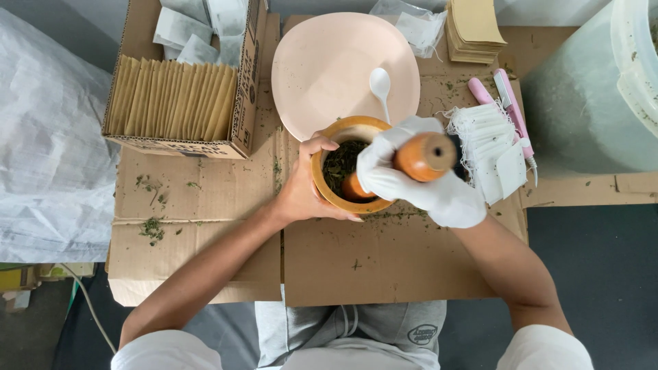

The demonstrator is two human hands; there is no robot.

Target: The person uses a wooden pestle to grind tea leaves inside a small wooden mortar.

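A wooden mortar (pixel 327 185) stands on flattened cardboard (pixel 384 260) in front of me, with dried green leaves (pixel 343 162) inside. My bare left hand (pixel 303 190) wraps around the mortar's left side. My right hand (pixel 418 181), in a white glove, grips a wooden pestle (pixel 423 156) whose lower end is down in the leaves.
A pale pink plate (pixel 329 68) with a white spoon (pixel 380 85) lies behind the mortar. Small white filter bags (pixel 486 147) and pink tools (pixel 510 113) lie to the right. A carton of brown envelopes (pixel 175 103) sits at left, a large tub (pixel 596 96) at right. Leaf crumbs (pixel 152 227) are scattered.
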